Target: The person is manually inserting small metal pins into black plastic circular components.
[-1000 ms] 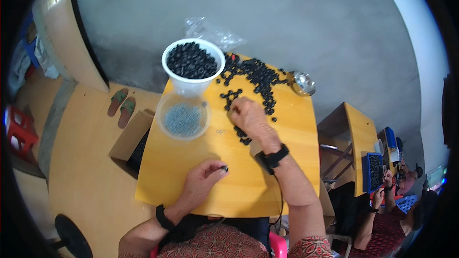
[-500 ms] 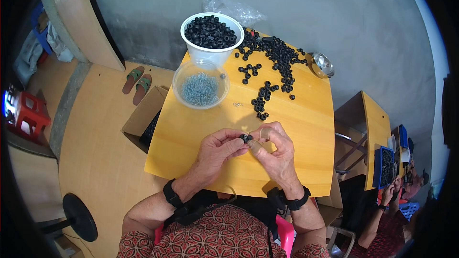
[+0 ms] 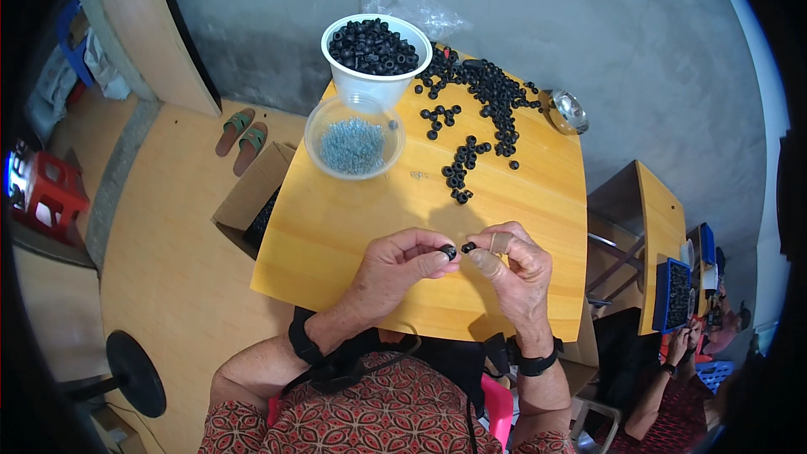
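On table (image 3: 353,227) | white tub (image 3: 376,76): black rings | clear bowl (image 3: 354,136): blue bits | left hand (image 3: 395,265) grip pinching black ring (image 3: 449,250) | right hand (image 3: 514,267) grip pinching small black piece (image 3: 468,246)

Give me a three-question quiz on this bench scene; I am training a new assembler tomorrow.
1. True or false: the left hand and right hand each pinch a small black ring-shaped part.
2. Which container holds the pale blue bits: A) the tall white plastic cup, B) the clear shallow plastic bowl?
3. Fill in: the loose black rings lie scattered on the ____ wooden table.

Key: 1 true; 2 B; 3 yellow.
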A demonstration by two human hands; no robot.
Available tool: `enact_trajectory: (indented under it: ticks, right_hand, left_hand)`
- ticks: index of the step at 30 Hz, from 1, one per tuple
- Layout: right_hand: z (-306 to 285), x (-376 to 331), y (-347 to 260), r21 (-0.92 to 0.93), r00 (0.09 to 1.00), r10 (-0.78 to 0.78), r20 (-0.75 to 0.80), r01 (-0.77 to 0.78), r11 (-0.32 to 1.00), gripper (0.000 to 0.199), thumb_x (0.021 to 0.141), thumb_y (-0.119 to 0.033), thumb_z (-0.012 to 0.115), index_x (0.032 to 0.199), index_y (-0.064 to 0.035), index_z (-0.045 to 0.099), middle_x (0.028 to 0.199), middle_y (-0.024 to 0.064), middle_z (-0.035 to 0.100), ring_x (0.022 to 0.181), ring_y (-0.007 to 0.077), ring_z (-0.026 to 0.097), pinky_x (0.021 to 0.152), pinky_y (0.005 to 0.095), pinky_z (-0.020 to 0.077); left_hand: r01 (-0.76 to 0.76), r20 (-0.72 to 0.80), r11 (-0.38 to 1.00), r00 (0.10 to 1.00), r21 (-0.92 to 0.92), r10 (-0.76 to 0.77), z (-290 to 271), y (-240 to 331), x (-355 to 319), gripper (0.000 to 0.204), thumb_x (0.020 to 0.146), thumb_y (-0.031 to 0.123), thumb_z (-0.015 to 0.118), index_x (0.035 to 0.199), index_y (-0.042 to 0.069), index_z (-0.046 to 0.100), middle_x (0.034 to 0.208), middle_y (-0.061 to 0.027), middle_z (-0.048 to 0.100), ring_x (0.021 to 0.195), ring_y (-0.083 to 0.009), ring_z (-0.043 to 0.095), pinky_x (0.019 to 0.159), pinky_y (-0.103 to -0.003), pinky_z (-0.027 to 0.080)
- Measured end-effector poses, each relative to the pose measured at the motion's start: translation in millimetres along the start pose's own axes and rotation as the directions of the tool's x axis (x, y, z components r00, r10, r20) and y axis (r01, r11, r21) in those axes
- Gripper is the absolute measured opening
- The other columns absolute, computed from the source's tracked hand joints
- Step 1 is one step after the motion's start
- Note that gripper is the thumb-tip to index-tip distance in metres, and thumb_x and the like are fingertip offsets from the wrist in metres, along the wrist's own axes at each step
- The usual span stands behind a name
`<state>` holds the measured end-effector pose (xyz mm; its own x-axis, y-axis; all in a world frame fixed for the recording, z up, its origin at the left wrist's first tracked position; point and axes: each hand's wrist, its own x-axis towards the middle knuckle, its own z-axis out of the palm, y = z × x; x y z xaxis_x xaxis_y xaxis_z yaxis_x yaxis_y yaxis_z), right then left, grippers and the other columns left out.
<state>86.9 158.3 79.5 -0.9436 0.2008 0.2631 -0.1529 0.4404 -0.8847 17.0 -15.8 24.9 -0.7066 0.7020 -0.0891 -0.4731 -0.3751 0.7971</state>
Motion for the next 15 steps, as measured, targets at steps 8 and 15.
enact_trajectory:
  ticks: [8,15]
  right_hand:
    - [5.2,-4.7,1.1,0.032,1.000,-0.001,-0.009,0.001,0.999,0.018,0.079,0.000,0.073,0.097,-0.0003,0.072,0.092,0.0109,0.066,0.086,0.0196,0.063,0.076,0.0294,0.0504]
    - [8.4,-3.8,-2.7,-0.130,0.995,-0.084,0.051,0.090,0.987,0.019,0.079,0.000,0.072,0.098,-0.0001,0.072,0.092,0.0126,0.065,0.084,0.0214,0.064,0.074,0.0293,0.0516]
  left_hand:
    - [-0.005,0.021,1.000,1.000,0.015,0.005,-1.5,-3.7,-0.7,0.023,0.094,0.006,0.060,0.115,-0.003,0.061,0.107,-0.0134,0.068,0.097,-0.0189,0.067,0.087,-0.029,0.056]
    - [-0.016,0.021,0.999,1.000,0.040,0.015,-2.2,-3.9,-3.9,0.022,0.094,0.005,0.060,0.114,-0.004,0.061,0.106,-0.0123,0.067,0.097,-0.0181,0.067,0.088,-0.029,0.055]
